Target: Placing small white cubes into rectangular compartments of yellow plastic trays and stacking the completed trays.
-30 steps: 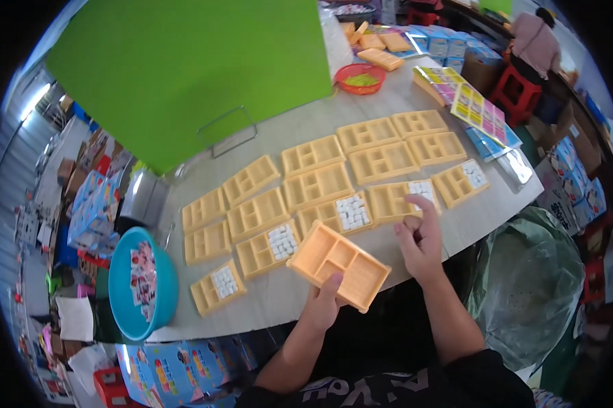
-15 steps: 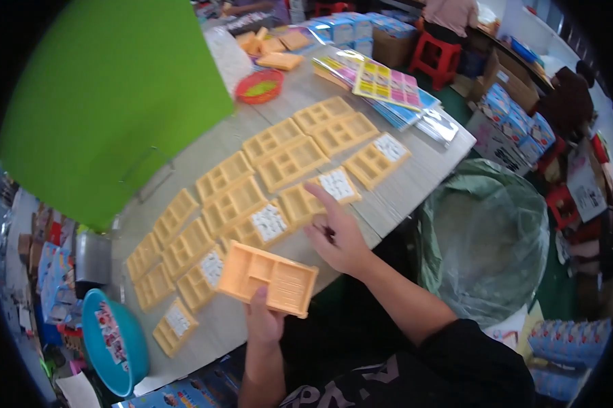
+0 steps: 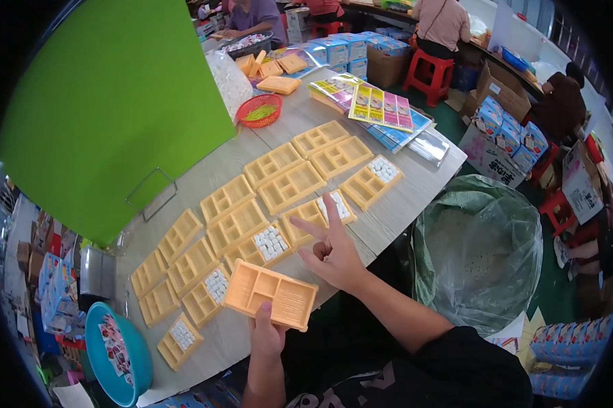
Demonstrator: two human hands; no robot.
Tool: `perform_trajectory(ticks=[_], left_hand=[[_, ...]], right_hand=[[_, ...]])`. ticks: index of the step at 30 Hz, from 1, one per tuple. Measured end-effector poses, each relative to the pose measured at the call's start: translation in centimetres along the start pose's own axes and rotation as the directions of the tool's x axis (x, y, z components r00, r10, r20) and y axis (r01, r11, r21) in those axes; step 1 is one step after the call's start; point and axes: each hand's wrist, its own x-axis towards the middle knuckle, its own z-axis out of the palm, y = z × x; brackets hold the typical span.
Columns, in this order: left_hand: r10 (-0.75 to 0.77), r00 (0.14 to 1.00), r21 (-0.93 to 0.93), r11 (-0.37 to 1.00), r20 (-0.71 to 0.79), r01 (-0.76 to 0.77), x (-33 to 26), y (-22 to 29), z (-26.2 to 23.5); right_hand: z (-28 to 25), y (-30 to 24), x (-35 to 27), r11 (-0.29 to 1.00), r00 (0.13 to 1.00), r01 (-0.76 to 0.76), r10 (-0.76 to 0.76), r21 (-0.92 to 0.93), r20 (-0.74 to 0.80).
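My left hand (image 3: pixel 267 333) grips the near edge of an orange plastic compartment tray (image 3: pixel 287 296), thumb on top; the tray's compartments hold nothing. To its right, my right hand (image 3: pixel 337 255) is raised with index and middle fingers spread and nothing in its grasp. Past those fingers lie rows of pale yellow compartment trays (image 3: pixel 291 185) on the table. In the row nearest me, several have one compartment filled with small white pieces (image 3: pixel 271 243). My fingers partly cover one such tray (image 3: pixel 300 231); whether they touch it I cannot tell.
A grey wooden table (image 3: pixel 388 228) carries a red basket (image 3: pixel 259 111) of green pieces, printed sheets (image 3: pixel 381 107) and orange trays (image 3: pixel 279 85). A green panel (image 3: pixel 109 115) stands left. A teal basin (image 3: pixel 116 353) is at lower left, a lined bin (image 3: pixel 480 251) at right. People work behind.
My right hand's middle finger now shows extended, apart from the index finger. The tray in my left hand appears slightly lower in view, and the whole view has shifted a little.
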Motion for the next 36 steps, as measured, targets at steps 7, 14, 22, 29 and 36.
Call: perform_trajectory(ticks=[7, 14, 22, 29, 36], left_hand=[[0.070, 0.998, -0.008, 0.998, 0.001, -0.070, 0.3, -0.1, -0.5], [-0.019, 1.000, 0.056, 0.998, -0.018, 0.020, 0.2, 1.5, 1.2], [-0.030, 0.995, 0.009, 0.999, -0.094, 0.031, 0.3, 0.1, 0.4], [0.016, 0.996, 0.065, 0.998, -0.087, -0.010, 0.3, 1.0, 0.5], [0.048, 0.999, 0.064, 0.997, -0.018, -0.047, 0.7, 0.8, 1.5]], right_hand=[[-0.9, 2.1, 0.6, 0.977, 0.977, 0.209, -0.211, 0.047, 0.039], [-0.8, 1.1, 1.1, 0.961, 0.962, 0.266, -0.260, -0.075, 0.083], [-0.8, 1.2, 1.0, 0.903, 0.946, 0.323, -0.308, -0.285, 0.098], [-2.4, 1.4, 1.8, 0.653, 0.997, 0.043, -0.082, 0.756, 0.014], [-6.0, -3.5, 0.5, 0.307, 0.973, 0.099, -0.230, 0.947, -0.028]])
